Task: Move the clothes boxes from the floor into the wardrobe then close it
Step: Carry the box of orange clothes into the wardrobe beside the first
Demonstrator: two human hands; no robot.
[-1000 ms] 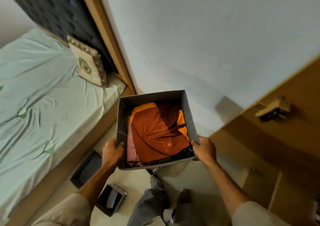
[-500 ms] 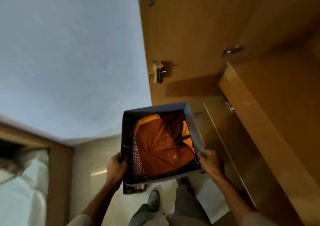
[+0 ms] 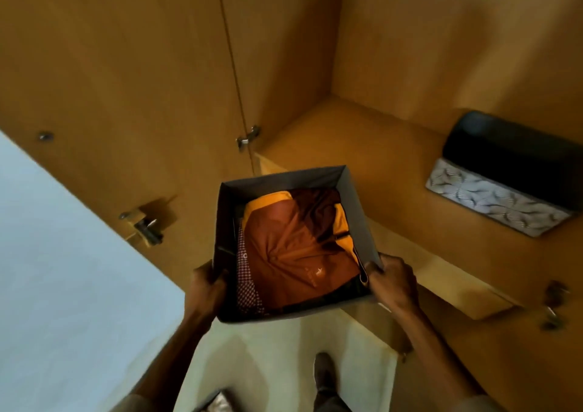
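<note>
I hold a grey fabric box (image 3: 359, 216) in front of me, at the front edge of an open wardrobe shelf (image 3: 362, 156). Folded clothes fill it: a rust-orange shirt (image 3: 290, 257) on top, a red checked cloth along the left side. My left hand (image 3: 205, 288) grips the box's near left corner, and my right hand (image 3: 391, 280) grips its near right corner. A second box (image 3: 501, 187) with a patterned grey front stands on the shelf at the right. The wardrobe door (image 3: 120, 96) stands open on the left.
A latch block (image 3: 142, 225) and a hinge (image 3: 247, 137) stick out from the open door's inner face. A white wall (image 3: 63, 285) is at left. Pale floor, my shoe (image 3: 325, 377) and the corner of another box (image 3: 214, 403) lie below. A lower wardrobe edge (image 3: 457, 285) juts out right.
I have turned from the bed and wall toward the wardrobe, carrying the box with both hands. The open shelf and the second box have come into view.
</note>
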